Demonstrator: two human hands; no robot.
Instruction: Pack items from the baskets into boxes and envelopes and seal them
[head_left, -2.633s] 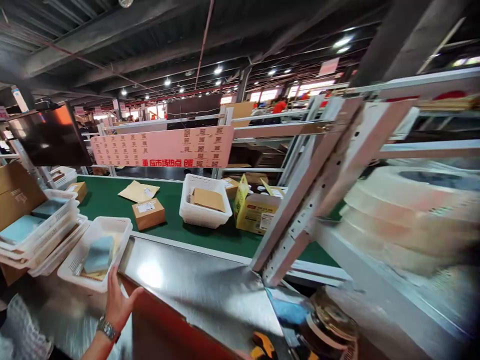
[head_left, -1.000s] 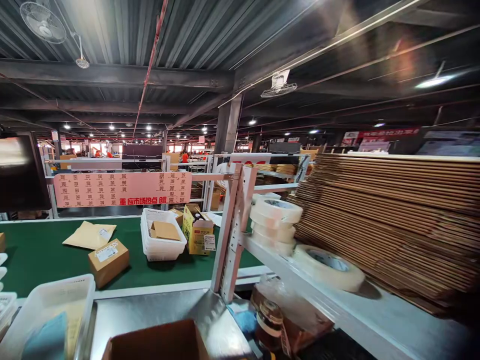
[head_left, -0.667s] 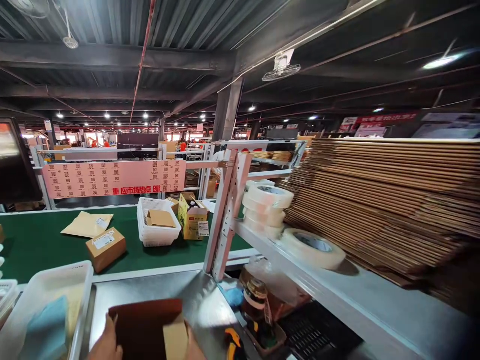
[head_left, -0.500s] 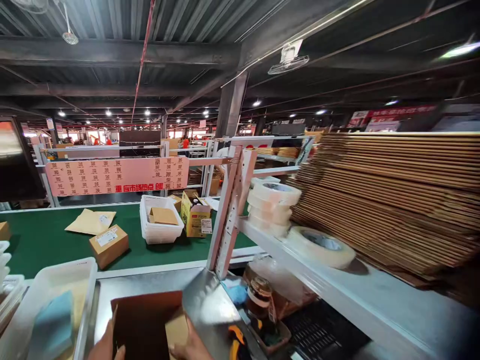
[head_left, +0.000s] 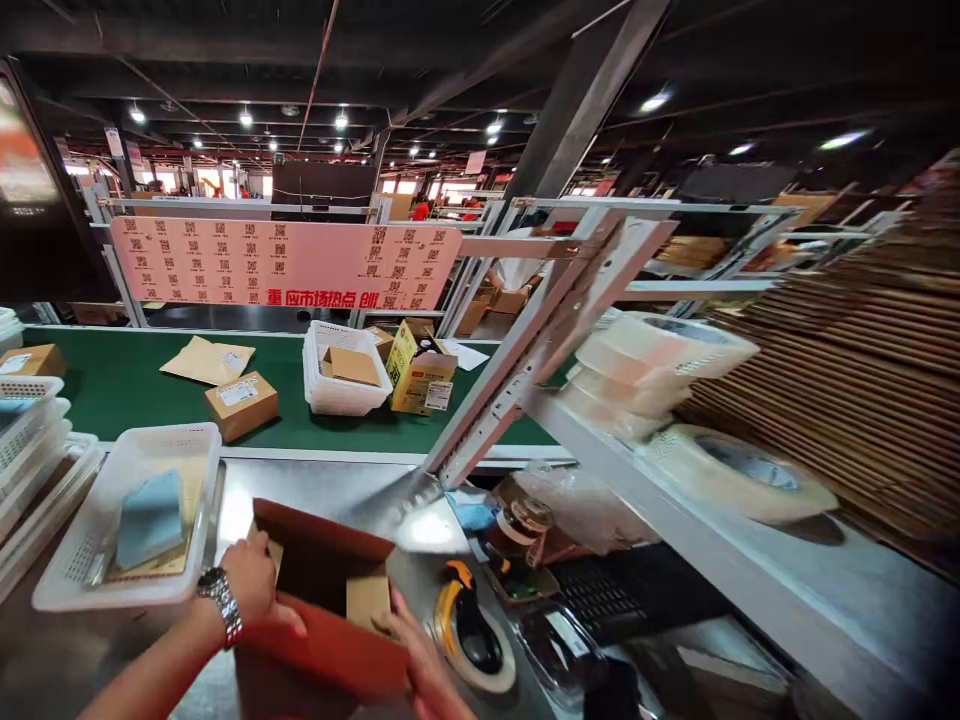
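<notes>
Between my hands is an open cardboard box [head_left: 337, 645], its brown inside facing up and its flaps raised. My left hand [head_left: 253, 585], with a metal watch on the wrist, is closed on the box's left edge, thumb along the outer wall. At the opposite side my right hand [head_left: 418, 650] grips the right wall near a folded-in flap. Just right of the box lies a tape dispenser [head_left: 474, 630] with an orange and black handle. To the left stands a white plastic basket [head_left: 56, 585] holding a light blue packet [head_left: 150, 520] and a yellowish sheet.
Beyond the metal table [head_left: 315, 480] runs a green conveyor belt [head_left: 135, 415] with a sealed parcel [head_left: 244, 408], an envelope [head_left: 206, 360], white baskets [head_left: 347, 385] and a yellow box [head_left: 421, 375]. A shelf [head_left: 720, 590] at right carries tape rolls [head_left: 742, 480] and stacked flat cardboard [head_left: 840, 350].
My view has tilted down, so the box, both hands and the table show more fully. The tape dispenser is now in full sight. Both hands remain on the box.
</notes>
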